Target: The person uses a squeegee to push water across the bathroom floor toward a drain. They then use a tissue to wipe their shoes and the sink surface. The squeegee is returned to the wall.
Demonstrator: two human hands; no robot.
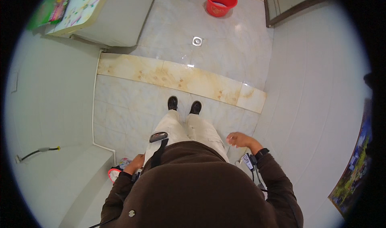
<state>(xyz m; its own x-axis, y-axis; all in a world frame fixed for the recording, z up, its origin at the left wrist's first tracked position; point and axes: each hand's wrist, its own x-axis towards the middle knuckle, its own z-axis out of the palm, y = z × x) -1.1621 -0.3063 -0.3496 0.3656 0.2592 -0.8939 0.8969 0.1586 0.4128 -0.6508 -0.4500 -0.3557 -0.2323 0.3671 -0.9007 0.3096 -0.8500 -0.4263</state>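
Note:
My right hand (pixel 238 139) hangs in front of my right hip, beside the pale trousers (pixel 207 133). Its fingers curl loosely inward, and I see nothing in them. My left hand (pixel 136 163) is down at my left side, against the trouser leg, its fingers mostly hidden. Close to that hand, by the wall, are a red-rimmed white round thing (pixel 114 174) and a crinkled plastic bag (pixel 124 162). A small device with cables (pixel 248 161) sits by my right wrist. A dark phone-like object (pixel 158 137) lies against my left thigh.
A low yellowish tiled ledge (pixel 181 76) crosses the floor ahead of my shoes (pixel 184 105). Beyond it are a floor drain (pixel 197 41) and a red bucket (pixel 221 2). A counter (pixel 116 21) with a green package (pixel 50 13) stands far left; a framed panel (pixel 295 3) is far right.

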